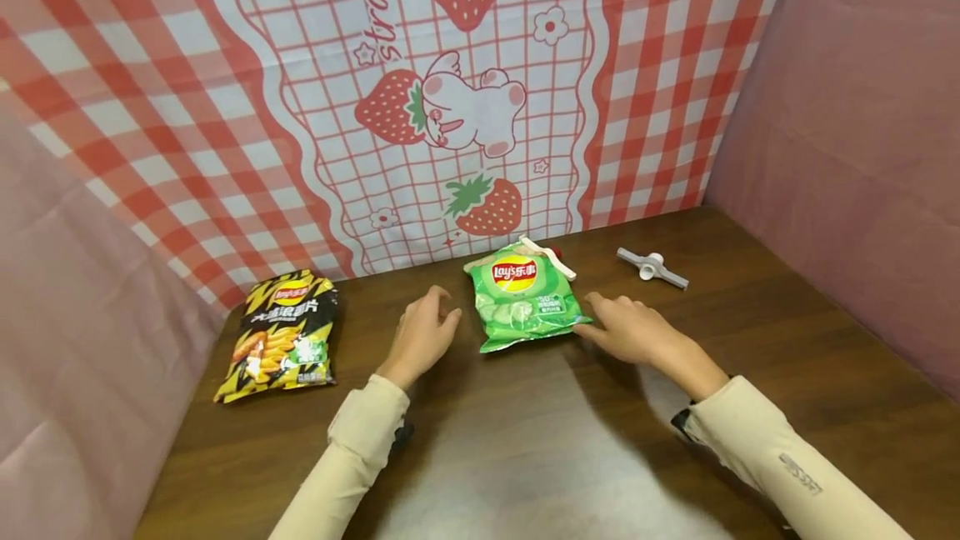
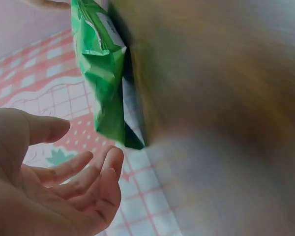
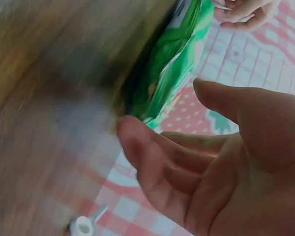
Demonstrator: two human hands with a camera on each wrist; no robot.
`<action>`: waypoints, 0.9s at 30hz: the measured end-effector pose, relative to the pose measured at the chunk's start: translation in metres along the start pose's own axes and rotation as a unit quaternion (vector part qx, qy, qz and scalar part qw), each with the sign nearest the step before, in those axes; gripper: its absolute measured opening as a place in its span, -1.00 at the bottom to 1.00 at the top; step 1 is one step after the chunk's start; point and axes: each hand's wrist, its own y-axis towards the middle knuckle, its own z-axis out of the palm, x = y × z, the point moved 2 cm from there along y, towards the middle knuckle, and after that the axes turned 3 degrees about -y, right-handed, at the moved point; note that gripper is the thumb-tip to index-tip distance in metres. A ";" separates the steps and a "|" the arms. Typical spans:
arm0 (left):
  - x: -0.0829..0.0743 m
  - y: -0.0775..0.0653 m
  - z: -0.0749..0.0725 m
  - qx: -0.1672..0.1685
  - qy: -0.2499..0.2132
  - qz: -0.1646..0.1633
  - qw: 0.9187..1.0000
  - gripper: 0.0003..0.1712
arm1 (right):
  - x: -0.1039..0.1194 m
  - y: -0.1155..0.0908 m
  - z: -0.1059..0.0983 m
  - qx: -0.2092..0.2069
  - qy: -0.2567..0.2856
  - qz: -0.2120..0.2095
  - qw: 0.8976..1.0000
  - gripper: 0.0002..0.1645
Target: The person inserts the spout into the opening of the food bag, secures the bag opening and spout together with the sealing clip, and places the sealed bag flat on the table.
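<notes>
A green bag of Lay's chips [image 1: 525,298] lies face up on the table between the two hands. Across its upper right corner runs a white strip-like clip [image 1: 551,259], with a bit of red beside it. My left hand [image 1: 422,335] is held just left of the bag, fingers loosely bent and apart from it; the left wrist view shows nothing in its palm. On the other side, my right hand [image 1: 632,330] has its fingertips right at the bag's lower right corner. Its fingers are relaxed, and no object shows in the palm in the right wrist view.
A black and yellow chip bag [image 1: 281,336] lies at the left of the wooden table [image 1: 495,440]. Toward the back right is a grey bar-shaped clip [image 1: 667,276] with a round white knob. A strawberry-print cloth [image 1: 480,115] hangs behind, with pink cloth on both sides.
</notes>
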 end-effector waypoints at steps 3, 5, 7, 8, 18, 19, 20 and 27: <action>0.008 -0.015 -0.017 -0.023 0.011 0.009 1.000 -0.67 | 0.012 -0.003 -0.003 -0.045 -0.008 -0.027 0.999 -0.49; 0.016 -0.021 -0.030 -0.042 0.020 0.008 0.999 -0.68 | 0.022 -0.001 -0.003 -0.068 -0.005 -0.040 0.997 -0.53; 0.025 -0.025 -0.044 -0.061 0.031 -0.001 0.998 -0.68 | 0.032 0.002 -0.002 -0.076 0.000 -0.049 0.996 -0.53; 0.030 -0.026 -0.051 -0.073 0.036 -0.002 0.997 -0.69 | 0.037 0.005 -0.001 -0.077 0.004 -0.052 0.996 -0.53; 0.100 -0.047 -0.142 -0.137 0.067 -0.087 0.985 -0.59 | 0.088 0.026 0.021 -0.078 0.048 -0.157 0.983 -0.72; 0.109 -0.051 -0.151 -0.139 0.070 -0.104 0.982 -0.57 | 0.094 0.029 0.025 -0.071 0.057 -0.171 0.981 -0.73; 0.118 -0.055 -0.160 -0.143 0.070 -0.118 0.980 -0.55 | 0.100 0.032 0.029 -0.065 0.064 -0.184 0.979 -0.74; 0.165 -0.078 -0.190 -0.133 0.052 -0.211 0.967 -0.46 | 0.143 0.053 0.059 0.005 0.099 -0.224 0.970 -0.69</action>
